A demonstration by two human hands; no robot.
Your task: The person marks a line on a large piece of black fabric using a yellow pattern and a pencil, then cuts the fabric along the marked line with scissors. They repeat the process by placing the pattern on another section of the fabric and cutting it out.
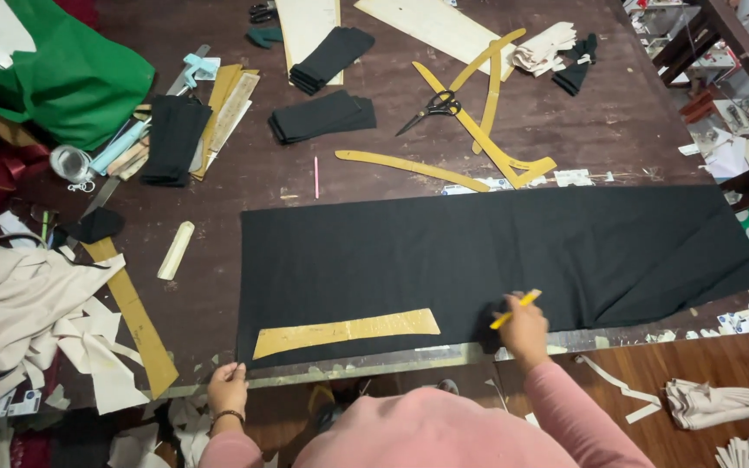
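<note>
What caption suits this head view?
Right hand holds a yellow pencil over black fabric; left hand pins its corner.

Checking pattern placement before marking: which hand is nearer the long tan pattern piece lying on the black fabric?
Left. The left hand grips the table edge just below the tan pattern piece, near its left end. The right hand, holding a yellow marker, sits past its right end.

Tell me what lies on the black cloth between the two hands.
A tan cardboard pattern strip lies on the black cloth, head view.
</note>
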